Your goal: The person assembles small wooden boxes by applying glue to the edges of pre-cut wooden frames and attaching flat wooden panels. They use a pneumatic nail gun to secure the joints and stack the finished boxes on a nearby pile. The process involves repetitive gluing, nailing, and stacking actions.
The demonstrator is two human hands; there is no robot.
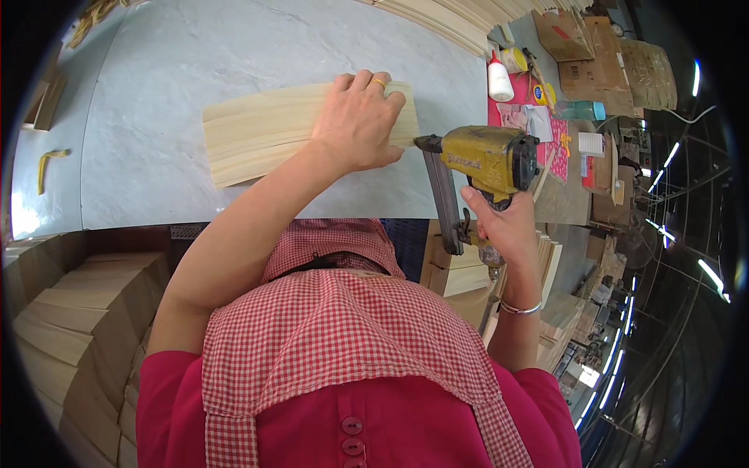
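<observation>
A pale wooden piece [257, 132], which looks like thin strips or boards laid together, lies flat on the grey marbled tabletop [187, 47]. My left hand [361, 121] grips it near its right end, with fingers bent over the far side and thumb toward the near side. In my right hand [503, 222] is a yellow and black nail gun [480, 156], held by its handle. Its nose points left, at the right end of the wood, and its dark magazine slants down toward me. Whether the nose touches the wood, I cannot tell.
Stacked wood strips [437, 19] line the far edge. A white glue bottle [499, 80] with a red cap and a teal-lidded bottle [581, 110] stand at right, near cardboard boxes [593, 70]. A yellow strip [48, 171] lies at left. Wooden pieces [86, 312] are piled below left.
</observation>
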